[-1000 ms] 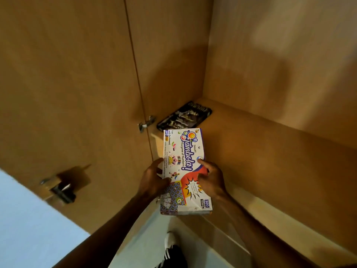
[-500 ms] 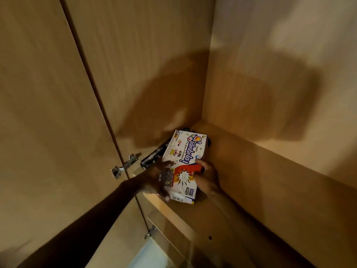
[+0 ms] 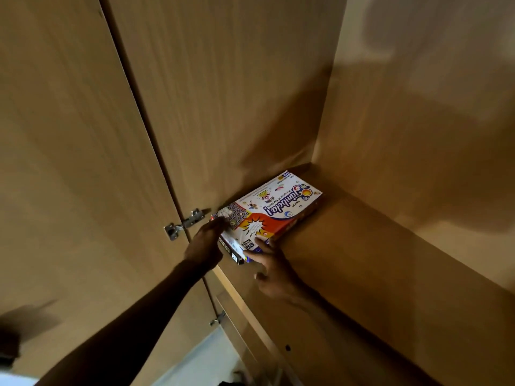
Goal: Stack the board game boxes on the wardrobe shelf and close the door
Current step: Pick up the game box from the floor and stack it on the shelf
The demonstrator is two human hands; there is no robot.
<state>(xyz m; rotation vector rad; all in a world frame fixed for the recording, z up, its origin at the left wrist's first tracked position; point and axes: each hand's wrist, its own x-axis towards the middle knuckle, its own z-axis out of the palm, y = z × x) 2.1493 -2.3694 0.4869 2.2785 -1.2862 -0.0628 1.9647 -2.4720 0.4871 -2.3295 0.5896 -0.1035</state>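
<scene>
R fingers (image 3: 257, 247): straight, spread, tips touching near short edge of the flat white cardboard game box w/ colourful print (image 3: 278, 210). Nothing held. R hand (image 3: 274, 274) low over the light brown wooden wardrobe shelf (image 3: 362, 260).

L fingers (image 3: 216, 225): against near-left corner of same box; in shadow, can't tell if gripping or only pressing. L hand (image 3: 204, 246) at shelf's left edge, forearm running down to near left.

White box lies flat, face up, in far-left corner of shelf, long side along left inner wall of wardrobe (image 3: 223, 93). It sits on top of a flat black cardboard box (image 3: 224, 243); only the near end of that one shows beneath.

Left: open wooden wardrobe door (image 3: 69, 162), hung on a metal hinge (image 3: 184, 224) just beside L hand. Second small hinge (image 3: 218, 319) lower down.
</scene>
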